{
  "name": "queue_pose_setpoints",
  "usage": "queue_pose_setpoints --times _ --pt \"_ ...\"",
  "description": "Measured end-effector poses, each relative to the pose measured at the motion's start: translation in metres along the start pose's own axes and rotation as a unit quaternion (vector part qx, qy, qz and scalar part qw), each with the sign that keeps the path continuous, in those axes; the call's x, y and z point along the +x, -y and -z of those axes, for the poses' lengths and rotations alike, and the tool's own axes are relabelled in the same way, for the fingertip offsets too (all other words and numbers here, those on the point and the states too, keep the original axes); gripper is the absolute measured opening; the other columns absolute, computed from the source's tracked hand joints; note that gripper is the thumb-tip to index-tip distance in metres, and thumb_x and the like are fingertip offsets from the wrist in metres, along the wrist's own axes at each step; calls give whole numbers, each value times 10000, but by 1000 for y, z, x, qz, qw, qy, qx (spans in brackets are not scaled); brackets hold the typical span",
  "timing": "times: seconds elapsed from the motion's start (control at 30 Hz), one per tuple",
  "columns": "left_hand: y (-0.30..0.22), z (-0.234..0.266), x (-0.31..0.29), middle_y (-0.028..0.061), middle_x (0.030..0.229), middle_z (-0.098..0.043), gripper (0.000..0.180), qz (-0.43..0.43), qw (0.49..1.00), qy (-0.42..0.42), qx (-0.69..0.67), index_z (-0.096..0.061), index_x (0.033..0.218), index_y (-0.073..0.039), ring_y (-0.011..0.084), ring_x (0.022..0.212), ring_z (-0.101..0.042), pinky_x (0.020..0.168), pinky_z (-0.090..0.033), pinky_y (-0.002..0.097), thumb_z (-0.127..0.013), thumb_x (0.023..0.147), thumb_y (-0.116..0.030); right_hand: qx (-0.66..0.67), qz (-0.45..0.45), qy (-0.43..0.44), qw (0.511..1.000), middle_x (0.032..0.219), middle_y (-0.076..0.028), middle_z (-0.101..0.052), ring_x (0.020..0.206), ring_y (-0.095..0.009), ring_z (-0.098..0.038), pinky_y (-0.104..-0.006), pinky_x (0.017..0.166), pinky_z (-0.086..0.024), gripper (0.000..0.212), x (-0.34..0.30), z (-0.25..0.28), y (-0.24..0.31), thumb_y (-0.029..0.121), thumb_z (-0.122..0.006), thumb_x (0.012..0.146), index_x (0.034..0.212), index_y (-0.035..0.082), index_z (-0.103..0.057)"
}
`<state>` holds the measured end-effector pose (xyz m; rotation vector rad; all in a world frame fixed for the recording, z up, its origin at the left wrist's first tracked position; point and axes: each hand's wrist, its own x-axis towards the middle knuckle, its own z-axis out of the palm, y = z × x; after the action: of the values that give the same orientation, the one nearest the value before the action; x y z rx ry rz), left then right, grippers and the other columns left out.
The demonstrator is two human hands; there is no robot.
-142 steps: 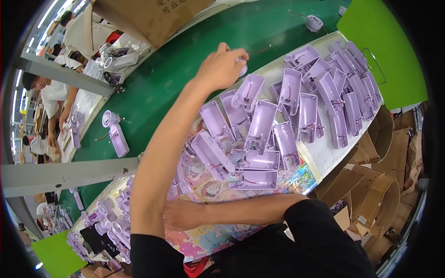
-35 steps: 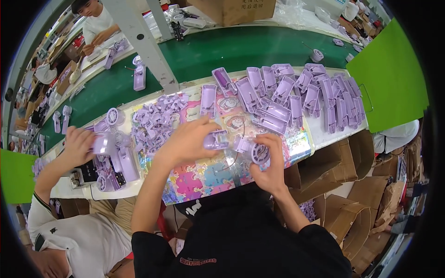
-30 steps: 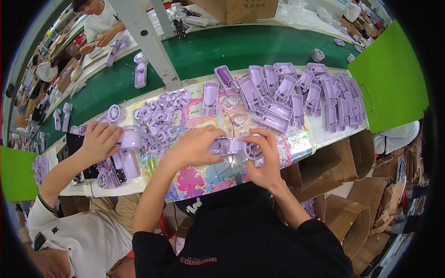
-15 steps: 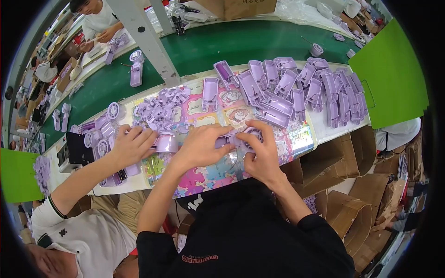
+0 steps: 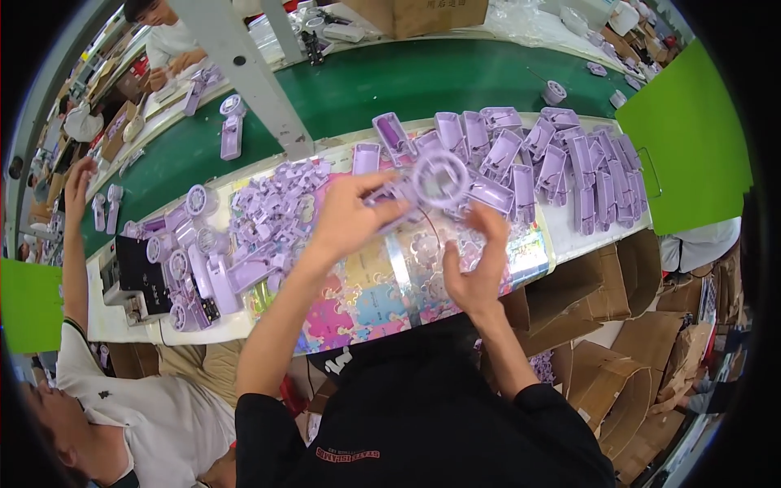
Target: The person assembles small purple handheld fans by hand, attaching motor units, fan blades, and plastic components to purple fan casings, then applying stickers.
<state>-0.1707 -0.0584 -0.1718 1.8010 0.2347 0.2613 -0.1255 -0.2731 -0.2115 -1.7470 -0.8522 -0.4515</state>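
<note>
Long green conveyor belt (image 5: pixel 423 77) behind a crowded white desk (image 5: pixel 220 329)

Across the desk lies a glossy pastel mat (image 5: pixel 382 305) printed with puzzle shapes, and above it I hold up a light purple plastic piece with a round, ring-shaped head (image 5: pixel 420 189). My left hand (image 5: pixel 350 215) is closed around its narrower end; the head juts out to the right, past my fingers, and a thin reddish wire (image 5: pixel 431 224) dangles below it. My right hand (image 5: pixel 480 268) is spread wide just beside the head, thumb and fingers well parted.

To the left is a jumbled heap of small light purple plastic parts (image 5: pixel 272 207), then a cluster of round-headed purple plastic units (image 5: pixel 218 281) next to a black rectangular box (image 5: pixel 140 272). On the right, hollow light purple plastic shells (image 5: pixel 602 179) lie packed together, reaching toward an upright bright green panel (image 5: pixel 691 150). Open brown cardboard boxes (image 5: pixel 606 289) stand below that end. A co-worker in a white short-sleeved shirt (image 5: pixel 163 415) sits at my left, one arm raised.
</note>
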Motion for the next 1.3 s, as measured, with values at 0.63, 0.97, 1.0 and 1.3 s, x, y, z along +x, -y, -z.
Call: queue_pose_setpoints --times 0.63,0.97,1.0,1.3 --pt "113 55 258 264 1177 -697 415 263 889 -325 188 -716 1120 14 421 1100 -676 968 -510 487 -604 888 -311 -90 -56 194 975 856 -85 -627 696 -280 -648 -379 623 -534 190 -39 -29 -21 47 -688 786 975 55 -666" --pt "86 48 237 279 1278 -543 568 208 869 -387 227 -557 1302 -60 446 1237 -505 1063 -432 510 -668 761 -195 -63 -77 177 979 808 -97 -631 551 -207 -609 -329 512 -490 152 -43 -35 -26 -24 -685 794 936 31 -673" --pt "81 49 226 276 1267 -545 564 171 888 -373 209 -566 1300 -87 441 1226 -511 1062 -433 501 -673 755 -183 -60 -80 177 979 809 -99 -631 550 -203 -607 -324 511 -488 145 -42 -35 -25 -24 -685 801 935 27 -670" --pt "9 69 -13 118 1092 -676 323 -113 974 -49 189 -607 1240 -32 251 1072 -643 920 -503 367 -591 919 5 -57 -110 256 959 969 -120 -640 811 -315 -672 -407 696 -554 274 -41 -36 -19 128 -741 798 1051 51 -668"
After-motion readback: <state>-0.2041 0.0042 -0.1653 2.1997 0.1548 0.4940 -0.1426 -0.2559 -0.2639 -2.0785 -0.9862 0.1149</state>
